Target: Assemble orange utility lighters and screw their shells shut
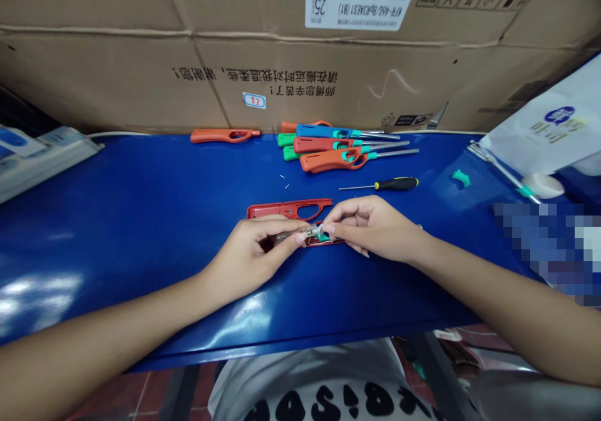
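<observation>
Both of my hands meet over an opened red long-nose lighter near the table's middle. My left hand (263, 245) is closed round a lighter half shell (335, 242) and the small inner parts (313, 230) in it, which look clear and metallic. My right hand (370, 225) pinches at the right end of those parts; what its fingertips hold is too small to make out. A teal piece (323, 237) shows in the shell beneath the fingertips. Just behind my hands lies the other red half shell (284, 210), its hollow inside facing up.
Several assembled lighters (333, 158) lie piled against the cardboard box (141, 76). An orange lighter body (220, 135) is left of them. A screwdriver (399, 184), small screws (287, 186) and a teal piece (461, 177) lie on the blue table (117, 220). A white bag (549, 120) stands right.
</observation>
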Demonstrator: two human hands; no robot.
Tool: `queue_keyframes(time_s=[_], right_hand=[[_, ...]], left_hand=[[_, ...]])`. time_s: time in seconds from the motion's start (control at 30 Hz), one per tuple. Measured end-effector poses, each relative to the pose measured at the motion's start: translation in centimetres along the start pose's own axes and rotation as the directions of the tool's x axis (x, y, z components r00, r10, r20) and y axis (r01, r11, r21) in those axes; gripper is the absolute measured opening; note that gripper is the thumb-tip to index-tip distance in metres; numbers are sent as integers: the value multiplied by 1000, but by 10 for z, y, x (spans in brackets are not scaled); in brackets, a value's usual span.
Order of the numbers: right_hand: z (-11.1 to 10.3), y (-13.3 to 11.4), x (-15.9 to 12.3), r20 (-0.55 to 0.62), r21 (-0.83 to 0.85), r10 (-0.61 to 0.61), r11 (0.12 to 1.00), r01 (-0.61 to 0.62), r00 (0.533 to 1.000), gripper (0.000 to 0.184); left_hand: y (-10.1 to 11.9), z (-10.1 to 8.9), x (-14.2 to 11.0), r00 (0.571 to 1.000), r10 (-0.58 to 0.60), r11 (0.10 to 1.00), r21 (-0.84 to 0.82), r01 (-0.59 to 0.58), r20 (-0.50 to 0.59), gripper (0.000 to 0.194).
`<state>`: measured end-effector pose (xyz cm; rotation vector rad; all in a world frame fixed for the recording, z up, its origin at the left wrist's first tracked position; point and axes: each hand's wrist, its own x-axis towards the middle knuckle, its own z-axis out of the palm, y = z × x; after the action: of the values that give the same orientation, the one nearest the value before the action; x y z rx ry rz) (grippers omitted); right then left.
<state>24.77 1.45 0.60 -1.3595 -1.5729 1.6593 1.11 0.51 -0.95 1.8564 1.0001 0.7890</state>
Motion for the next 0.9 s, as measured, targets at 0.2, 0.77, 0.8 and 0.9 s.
queue_keyframes(time_s=[0.2, 0.77, 0.8, 0.9], right_hand=[[3, -1, 1, -8, 18, -20, 1000, 21, 1000, 17], [-4, 0, -2, 72, -110, -38, 993, 46, 997, 23], [-4, 0, -2, 64, -114, -32, 993, 39, 997, 23], [-4, -1, -1, 41, -118, -13, 993, 18, 999, 20]], left_hand=[[-1, 1, 0, 999, 37, 999, 6, -37, -9, 22], [5, -22, 2, 988, 136, 971, 189, -147, 68, 16], [6, -23, 3, 981, 171, 955, 229, -187, 87, 15], [6, -24, 3, 956, 262, 904, 312, -291, 133, 17]])
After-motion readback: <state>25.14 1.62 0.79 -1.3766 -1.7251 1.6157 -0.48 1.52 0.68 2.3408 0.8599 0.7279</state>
